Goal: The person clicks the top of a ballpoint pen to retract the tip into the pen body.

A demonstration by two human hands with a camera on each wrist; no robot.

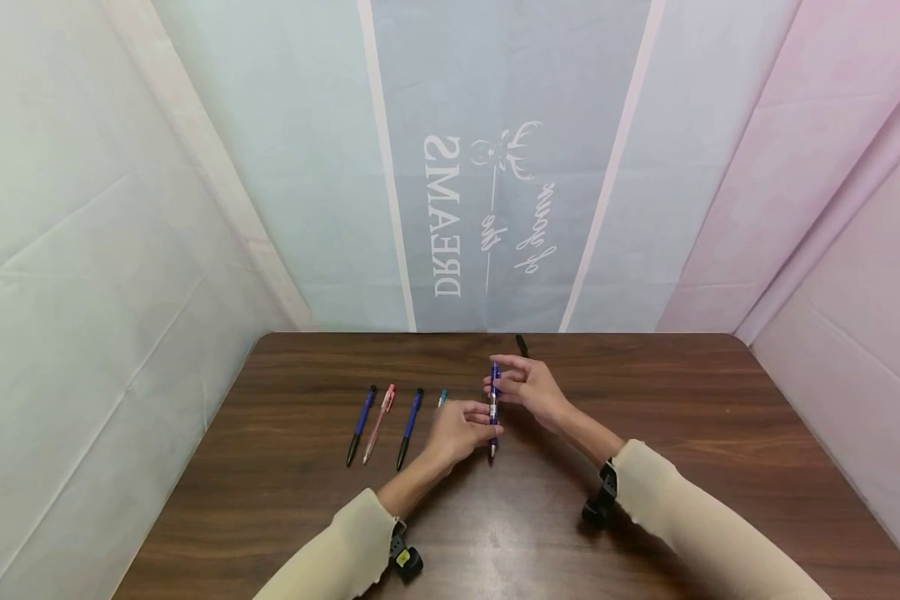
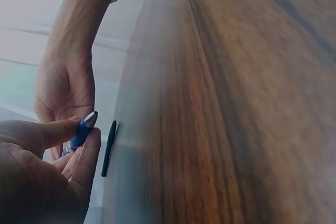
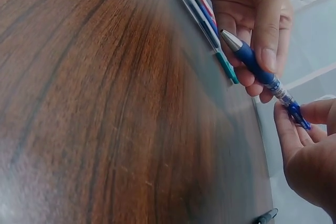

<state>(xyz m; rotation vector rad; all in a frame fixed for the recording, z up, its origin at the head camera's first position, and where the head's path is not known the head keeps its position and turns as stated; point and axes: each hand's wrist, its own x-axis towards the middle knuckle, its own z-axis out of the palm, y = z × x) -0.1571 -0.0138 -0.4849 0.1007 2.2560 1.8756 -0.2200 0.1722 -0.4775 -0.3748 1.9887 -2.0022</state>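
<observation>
A blue pen [image 3: 254, 64] with a silver tip is held between both hands over the table, its tip toward the person. The left hand [image 1: 456, 433] pinches the barrel near the tip end between thumb and fingers. At the other end, by the clip, the right hand [image 1: 532, 390] pinches it with thumb and fingertips. Left of the hands lie a blue and black pen [image 1: 361, 427], a pink pen [image 1: 378, 423] and another blue and black pen [image 1: 410, 428]. A clear pen with a teal end [image 3: 226, 67] lies beside them, mostly hidden behind the left hand in the head view.
The brown wooden table [image 1: 690, 433] carries everything. A black pen [image 1: 522, 345] lies near its back edge, behind the right hand, partly covered. Fabric walls stand at the back and sides, the back one [image 1: 495, 83] with white lettering.
</observation>
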